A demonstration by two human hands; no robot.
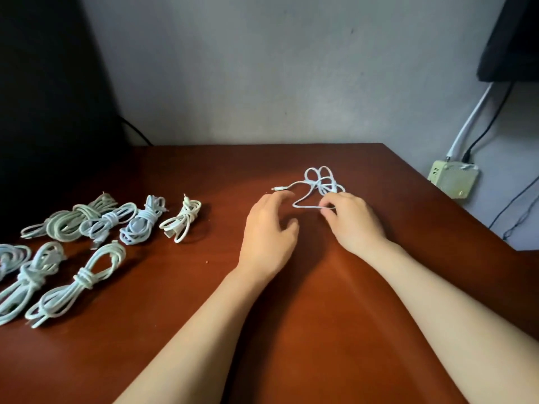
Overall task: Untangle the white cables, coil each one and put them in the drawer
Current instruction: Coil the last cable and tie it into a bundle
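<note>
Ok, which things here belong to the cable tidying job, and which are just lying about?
Job: loose white cable, pinched by the right hand; left hand beside it; coiled cables on the table, left side.
Lying about: wall box; dark screen above it.

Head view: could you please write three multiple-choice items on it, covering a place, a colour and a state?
1. The coiled cables lie: A) left of the left hand; B) right of it; C) in a drawer.
2. The table is: A) white; B) reddish-brown; C) green.
3. The loose cable is: A) tied in a bundle; B) hanging off the table; C) pinched by the right hand.
Answers: 1 A, they sit at the table's left; 2 B, its wood shows it; 3 C, it grips a strand.
</note>
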